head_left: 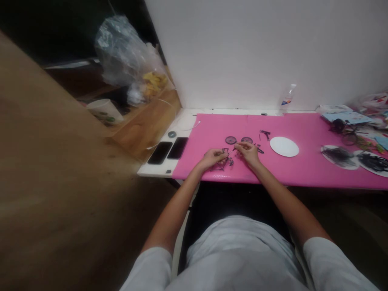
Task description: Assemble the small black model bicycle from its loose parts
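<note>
My left hand (214, 158) is closed around a thin dark model bicycle frame (223, 166), held just above the pink table cover (194, 159). Close by on the right, the fingertips of my right hand (249, 154) are pinched together near the upper part of the frame; whatever sits between them is too small to make out. Beyond my hands lie two small black spoked wheels, a left wheel (230, 140) and a right wheel (246, 140). Small black parts (265, 133) rest to the right of the wheels. A white round plate (284, 146) stands beside them.
Two dark phones, one outer (160, 152) and one inner (177, 148), lie at the table's left end near a grey ring (171, 134). Plates of black parts (339, 157) fill the right side. A clear bottle (287, 97) stands by the white wall (242, 52).
</note>
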